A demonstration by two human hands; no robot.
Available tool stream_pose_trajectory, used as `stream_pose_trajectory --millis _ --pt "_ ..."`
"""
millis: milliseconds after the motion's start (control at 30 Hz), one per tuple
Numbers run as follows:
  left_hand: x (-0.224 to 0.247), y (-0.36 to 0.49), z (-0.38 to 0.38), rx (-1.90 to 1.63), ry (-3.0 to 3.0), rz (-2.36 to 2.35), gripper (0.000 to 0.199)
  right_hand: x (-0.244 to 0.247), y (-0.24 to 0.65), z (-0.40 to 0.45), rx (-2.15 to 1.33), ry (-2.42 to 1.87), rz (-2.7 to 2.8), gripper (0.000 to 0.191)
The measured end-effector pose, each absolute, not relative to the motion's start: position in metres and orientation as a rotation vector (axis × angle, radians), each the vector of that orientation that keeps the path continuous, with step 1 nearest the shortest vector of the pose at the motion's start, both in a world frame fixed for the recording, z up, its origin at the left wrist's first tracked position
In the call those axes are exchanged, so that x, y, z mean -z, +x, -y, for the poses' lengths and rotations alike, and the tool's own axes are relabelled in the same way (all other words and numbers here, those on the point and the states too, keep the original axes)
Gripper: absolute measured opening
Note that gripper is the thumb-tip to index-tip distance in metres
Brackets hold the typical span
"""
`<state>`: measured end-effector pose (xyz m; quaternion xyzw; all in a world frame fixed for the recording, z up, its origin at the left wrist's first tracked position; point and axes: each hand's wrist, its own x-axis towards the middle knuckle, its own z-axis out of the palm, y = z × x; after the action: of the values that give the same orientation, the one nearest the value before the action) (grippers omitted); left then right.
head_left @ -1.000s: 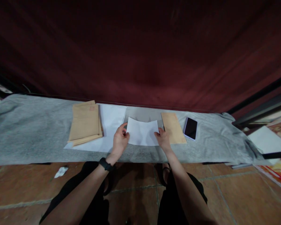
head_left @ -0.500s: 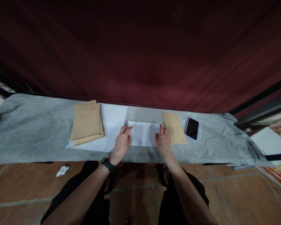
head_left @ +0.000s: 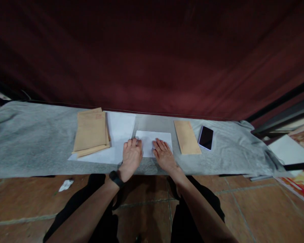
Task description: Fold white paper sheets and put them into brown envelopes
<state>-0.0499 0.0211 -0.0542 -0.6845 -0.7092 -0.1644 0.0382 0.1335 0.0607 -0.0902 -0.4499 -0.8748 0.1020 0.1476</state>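
Observation:
A small folded sheet of white paper [head_left: 147, 150] lies flat in front of me on the grey cloth. My right hand [head_left: 164, 156] rests palm down on its right half, fingers stretched out and a little apart. At the paper's left edge, my left hand [head_left: 132, 153] presses down with its fingers slightly bent, gripping nothing that I can see. Under and beside that hand lies larger white paper [head_left: 120, 126]. Several brown envelopes [head_left: 90, 131] are stacked on the larger paper's left part. To the right of my right hand, a single brown envelope [head_left: 187, 138] lies apart.
A phone [head_left: 206, 137] with a dark screen lies right of the single envelope. The grey cloth [head_left: 40, 141] covers a long, narrow surface. Behind it hangs a dark red curtain [head_left: 152, 67]. A crumpled white scrap [head_left: 66, 185] is on the tiled floor [head_left: 147, 219].
My right hand has moved left from the folded paper's right edge and now lies flat on it. My left hand has flattened at the left edge. The view has shifted slightly.

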Motion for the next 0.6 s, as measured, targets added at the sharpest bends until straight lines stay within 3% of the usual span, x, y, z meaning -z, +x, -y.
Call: stream_pose_trajectory --millis 300,600 --pt "0.079 -0.003 -0.032 0.671 -2.554 2.021 0.056 0.1 0.134 -0.061 -0.213 -1.284 2.584 0.059" --pt "0.081 0.006 -0.05 0.642 -2.467 2.128 0.057 0.1 0.137 -0.057 -0.154 -1.246 2.598 0.056"
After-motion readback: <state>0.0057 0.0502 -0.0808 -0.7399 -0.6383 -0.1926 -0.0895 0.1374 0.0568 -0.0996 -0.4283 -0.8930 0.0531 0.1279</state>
